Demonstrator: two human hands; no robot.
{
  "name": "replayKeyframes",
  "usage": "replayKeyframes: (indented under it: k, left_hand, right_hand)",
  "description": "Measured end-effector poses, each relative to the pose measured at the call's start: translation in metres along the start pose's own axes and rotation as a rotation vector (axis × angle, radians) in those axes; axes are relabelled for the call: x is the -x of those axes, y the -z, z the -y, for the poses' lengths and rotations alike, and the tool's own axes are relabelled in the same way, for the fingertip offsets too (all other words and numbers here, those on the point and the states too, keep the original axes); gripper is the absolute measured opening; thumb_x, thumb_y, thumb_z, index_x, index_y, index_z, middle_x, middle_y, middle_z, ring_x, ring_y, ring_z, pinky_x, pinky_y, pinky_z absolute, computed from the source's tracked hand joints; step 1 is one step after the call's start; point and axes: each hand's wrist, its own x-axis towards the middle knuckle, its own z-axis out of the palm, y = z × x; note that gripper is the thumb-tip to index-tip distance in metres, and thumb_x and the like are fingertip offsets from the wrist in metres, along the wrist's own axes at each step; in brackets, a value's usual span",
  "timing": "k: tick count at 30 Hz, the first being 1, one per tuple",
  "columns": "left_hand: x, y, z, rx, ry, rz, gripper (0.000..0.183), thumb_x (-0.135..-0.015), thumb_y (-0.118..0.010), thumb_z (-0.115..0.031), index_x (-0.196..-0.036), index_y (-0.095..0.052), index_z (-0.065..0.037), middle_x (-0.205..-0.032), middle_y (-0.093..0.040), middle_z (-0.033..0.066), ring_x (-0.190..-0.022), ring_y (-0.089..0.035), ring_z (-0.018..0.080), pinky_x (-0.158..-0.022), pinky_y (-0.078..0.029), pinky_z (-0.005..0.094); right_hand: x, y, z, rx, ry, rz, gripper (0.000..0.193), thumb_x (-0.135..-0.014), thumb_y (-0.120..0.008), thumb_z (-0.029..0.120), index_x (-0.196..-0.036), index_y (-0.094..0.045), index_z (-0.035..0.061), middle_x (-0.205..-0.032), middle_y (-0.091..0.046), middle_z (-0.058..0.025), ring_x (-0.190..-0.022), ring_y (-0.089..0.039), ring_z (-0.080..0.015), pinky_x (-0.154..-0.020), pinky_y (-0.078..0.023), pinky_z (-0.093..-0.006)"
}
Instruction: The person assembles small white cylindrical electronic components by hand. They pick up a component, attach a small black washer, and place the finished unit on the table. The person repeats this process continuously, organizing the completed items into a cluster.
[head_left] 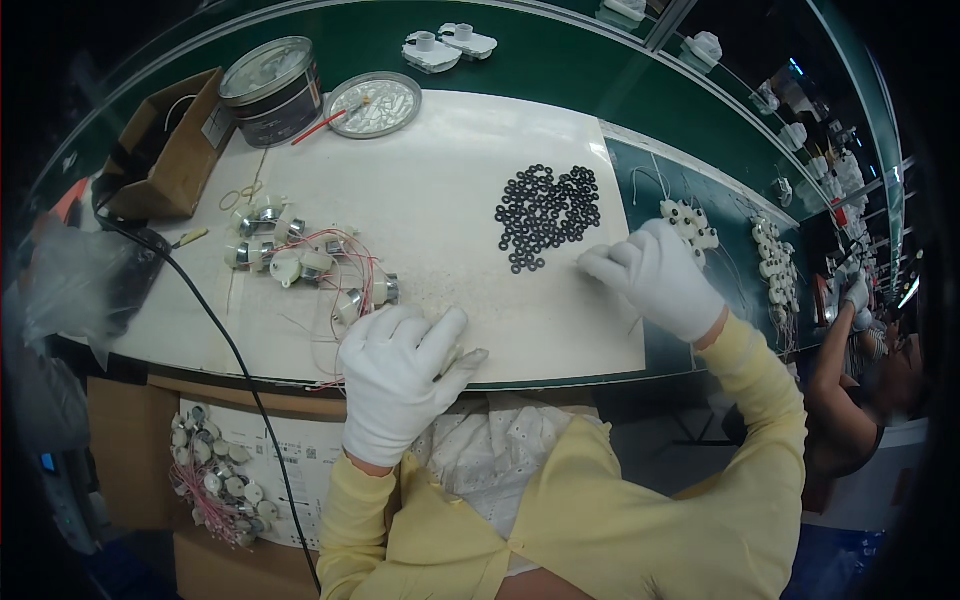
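Note:
My left hand (395, 375), in a white glove, is at the table's front edge with its fingers curled and thumb drawn in. Whatever it grips is hidden by the glove. Just beyond it lies a cluster of small cream-and-silver motors (287, 266) with thin red and white wires (365, 262). My right hand (660, 280), also gloved, hovers over the right part of the white sheet, fingertips pinched together; anything between them is too small to see. Left of those fingertips spreads a single-layer pile of small black rings (545, 215).
At the back left stand an open cardboard box (172, 160), a large tin (272, 95) and a round lid (385, 105) with a red-handled brush. More motors fill a carton (225, 480) below. White parts (690, 228) lie at right; another person (850, 380) works beyond. A black cable (225, 335) hangs at left.

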Motion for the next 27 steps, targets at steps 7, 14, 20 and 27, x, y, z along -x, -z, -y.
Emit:
replayKeyframes:
  k: [7, 14, 20, 27]
  left_hand:
    - [0.007, 0.000, -0.001, -0.039, 0.007, 0.067, 0.048, -0.077, -0.087, -0.034, -0.118, -0.071, -0.014, -0.095, -0.063, 0.0083, -0.088, -0.063, 0.0316, -0.077, -0.049, 0.0462]
    - [0.006, 0.001, 0.000, -0.079, -0.009, 0.110, 0.045, -0.080, -0.085, -0.033, -0.118, -0.071, -0.013, -0.098, -0.064, 0.0087, -0.092, -0.063, 0.0322, -0.081, -0.048, 0.0469]
    - [0.005, -0.001, -0.002, -0.057, -0.009, 0.094, 0.040, -0.083, -0.083, -0.030, -0.116, -0.071, -0.010, -0.098, -0.064, 0.0103, -0.091, -0.063, 0.0336, -0.082, -0.049, 0.0480]
    - [0.006, -0.003, -0.002, -0.085, -0.026, 0.079, 0.042, -0.082, -0.082, -0.036, -0.114, -0.072, -0.011, -0.096, -0.064, 0.0098, -0.089, -0.063, 0.0329, -0.079, -0.050, 0.0474]
  right_hand:
    - [0.062, 0.044, 0.030, -0.374, -0.096, 0.159, 0.043, -0.079, -0.072, 0.016, -0.122, -0.070, 0.0158, -0.096, -0.067, -0.0002, -0.079, -0.065, -0.0199, -0.076, -0.046, -0.0368]
    - [0.034, 0.023, 0.038, -0.390, -0.622, -0.112, 0.045, -0.089, -0.079, 0.044, -0.119, -0.071, 0.0105, -0.079, -0.068, -0.0072, -0.069, -0.067, -0.0293, -0.065, -0.048, -0.0418]
    - [0.040, 0.004, 0.043, -0.473, -0.720, -0.020, 0.046, -0.083, -0.083, 0.043, -0.116, -0.073, 0.0122, -0.081, -0.071, -0.0088, -0.073, -0.068, -0.0281, -0.069, -0.050, -0.0404]
    - [0.118, 0.014, -0.005, -0.366, -1.095, -0.089, 0.042, -0.084, -0.084, 0.031, -0.119, -0.075, 0.0111, -0.086, -0.072, -0.0106, -0.082, -0.072, -0.0316, -0.074, -0.057, -0.0425]
